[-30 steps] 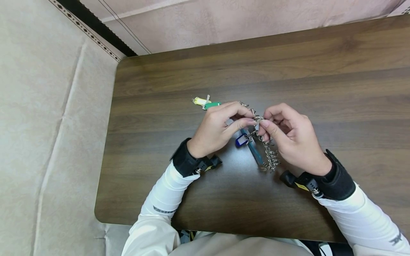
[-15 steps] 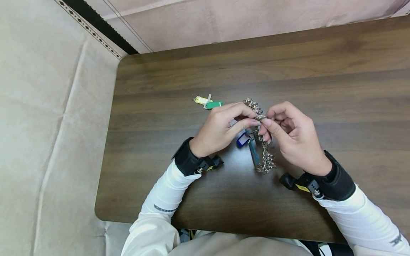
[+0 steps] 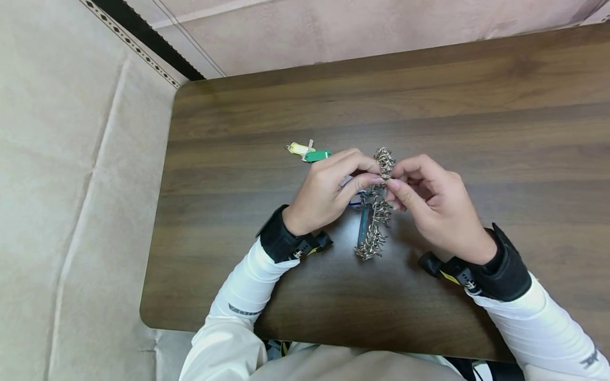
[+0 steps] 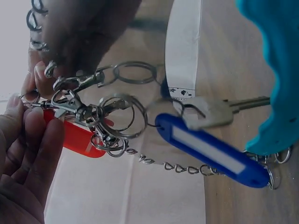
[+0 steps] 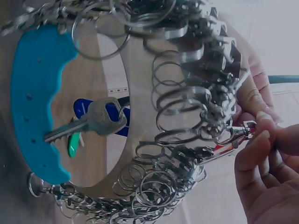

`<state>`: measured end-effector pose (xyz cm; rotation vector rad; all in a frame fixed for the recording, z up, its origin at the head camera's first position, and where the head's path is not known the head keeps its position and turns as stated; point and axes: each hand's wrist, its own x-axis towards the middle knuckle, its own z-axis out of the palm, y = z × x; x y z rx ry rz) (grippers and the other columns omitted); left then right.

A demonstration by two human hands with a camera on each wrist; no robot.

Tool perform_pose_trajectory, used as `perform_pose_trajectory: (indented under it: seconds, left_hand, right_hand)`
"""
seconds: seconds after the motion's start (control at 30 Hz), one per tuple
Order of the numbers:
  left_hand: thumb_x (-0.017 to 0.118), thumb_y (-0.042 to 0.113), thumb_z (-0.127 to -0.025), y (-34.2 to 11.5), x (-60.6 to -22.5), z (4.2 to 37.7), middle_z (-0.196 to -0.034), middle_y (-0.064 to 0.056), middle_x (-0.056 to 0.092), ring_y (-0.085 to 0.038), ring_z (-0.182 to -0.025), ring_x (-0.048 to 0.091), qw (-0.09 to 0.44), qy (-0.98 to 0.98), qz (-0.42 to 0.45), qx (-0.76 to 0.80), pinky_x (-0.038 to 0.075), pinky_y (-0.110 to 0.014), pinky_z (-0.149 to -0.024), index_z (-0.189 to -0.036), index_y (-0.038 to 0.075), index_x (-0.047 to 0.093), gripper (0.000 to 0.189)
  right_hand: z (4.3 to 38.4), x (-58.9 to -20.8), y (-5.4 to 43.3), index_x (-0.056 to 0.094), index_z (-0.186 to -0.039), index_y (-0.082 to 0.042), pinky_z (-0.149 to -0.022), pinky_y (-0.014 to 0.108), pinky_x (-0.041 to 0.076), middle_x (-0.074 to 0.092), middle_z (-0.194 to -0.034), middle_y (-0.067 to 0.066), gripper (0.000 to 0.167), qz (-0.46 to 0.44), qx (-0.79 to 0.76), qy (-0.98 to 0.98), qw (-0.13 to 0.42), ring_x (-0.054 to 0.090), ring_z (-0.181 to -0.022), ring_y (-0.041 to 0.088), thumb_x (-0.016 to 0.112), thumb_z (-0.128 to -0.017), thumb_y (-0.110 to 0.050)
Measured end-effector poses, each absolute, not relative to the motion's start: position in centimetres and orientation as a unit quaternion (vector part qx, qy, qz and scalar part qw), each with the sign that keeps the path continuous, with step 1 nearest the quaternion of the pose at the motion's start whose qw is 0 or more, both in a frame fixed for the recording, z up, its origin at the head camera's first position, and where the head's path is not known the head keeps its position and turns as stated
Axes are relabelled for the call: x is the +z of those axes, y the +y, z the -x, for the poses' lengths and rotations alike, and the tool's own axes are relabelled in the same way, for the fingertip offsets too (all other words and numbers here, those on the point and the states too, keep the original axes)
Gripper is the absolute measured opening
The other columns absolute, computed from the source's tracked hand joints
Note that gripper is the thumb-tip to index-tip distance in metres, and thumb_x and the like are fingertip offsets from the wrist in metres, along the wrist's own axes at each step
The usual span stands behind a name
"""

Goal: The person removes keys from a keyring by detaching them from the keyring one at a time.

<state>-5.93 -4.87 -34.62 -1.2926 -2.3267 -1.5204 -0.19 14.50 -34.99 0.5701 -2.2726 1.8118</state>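
A chain of metal key rings and clasps (image 3: pixel 376 227) hangs below both hands, joined to a scalloped teal handle (image 5: pixel 39 102). My left hand (image 3: pixel 324 193) pinches a metal key ring at its fingertips, close to a red key tag (image 4: pixel 81 140). Opposite it, my right hand (image 3: pixel 438 206) pinches metal at the same spot, thumb against forefinger. In the right wrist view a clasp (image 5: pixel 243 130) reaches these fingertips. A key (image 4: pixel 210 112) and a blue key tag (image 4: pixel 205 151) dangle on rings within the loop. The exact grip is partly hidden by the fingers.
A yellow key tag (image 3: pixel 299 148) and a green key tag (image 3: pixel 316 156) lie on the wooden table (image 3: pixel 229 222), left of the chain. The table's left edge meets a pale padded surface (image 3: pixel 62 211). Each wrist wears a black strap.
The lower part of the chain and the teal handle have swung left, while the chain's top has turned into fuller view. Both hands stay close together in nearly the same place.
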Motion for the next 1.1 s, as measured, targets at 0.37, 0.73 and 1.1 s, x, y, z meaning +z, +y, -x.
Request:
perform_pose_trajectory:
  seconds: [0.37,0.73,1.1]
  left_hand:
    - [0.073,0.001,-0.09,-5.5,-34.9,6.1,-0.088,-0.011,0.071,-0.012,-0.08,0.066,0.032,-0.758,0.402,-0.512,0.055,-0.02,-0.078,-0.094,-0.003,0.069,0.007]
    - [0.074,0.0,-0.089,-6.0,-34.9,6.1,-0.086,-0.012,0.07,-0.012,-0.077,0.064,0.02,-0.755,0.403,-0.518,0.054,-0.021,-0.074,-0.092,-0.003,0.068,0.007]
    - [0.07,0.001,-0.094,-6.2,-34.8,6.0,-0.09,-0.011,0.07,-0.013,-0.084,0.066,0.026,-0.76,0.409,-0.504,0.055,-0.021,-0.08,-0.099,-0.004,0.069,0.007]
  right_hand:
    - [0.7,-35.7,13.5,0.053,-0.096,0.014,-0.057,0.016,0.05,0.063,-0.076,0.007,0.026,-0.212,0.633,-0.738,0.095,0.059,-0.065,0.003,0.056,-0.103,-0.01]
    - [0.9,-35.9,12.9,0.047,-0.093,0.018,-0.055,0.017,0.049,0.063,-0.078,-0.009,0.016,-0.194,0.691,-0.689,0.095,0.059,-0.063,0.004,0.055,-0.1,0.006]
    - [0.8,-35.5,12.8,0.049,-0.095,0.018,-0.056,0.019,0.05,0.066,-0.08,-0.004,0.011,-0.192,0.721,-0.664,0.059,0.061,-0.066,0.007,0.055,-0.098,0.01]
